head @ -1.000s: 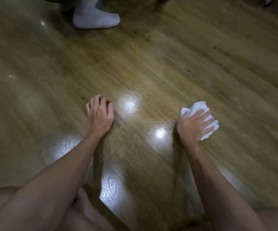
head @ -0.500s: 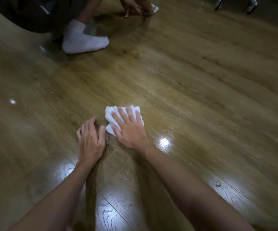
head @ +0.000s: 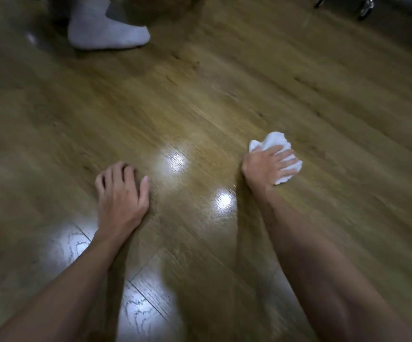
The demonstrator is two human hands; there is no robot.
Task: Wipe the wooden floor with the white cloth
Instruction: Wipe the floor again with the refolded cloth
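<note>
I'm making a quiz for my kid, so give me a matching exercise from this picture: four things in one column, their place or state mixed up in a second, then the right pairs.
Column one:
1. left hand
2. right hand
3. white cloth
4. white sock

Column two:
A. crumpled on the wooden floor
B. top left of the view
C. bare, resting on the floor
D. pressing on the cloth

Pairs: 1-C, 2-D, 3-A, 4-B

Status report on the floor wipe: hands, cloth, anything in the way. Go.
Left hand braced on glossy wooden floor, holding nothing. Right hand pressing crumpled white cloth to floor. Another person's white-socked foot far ahead, left of the cloth.
</note>
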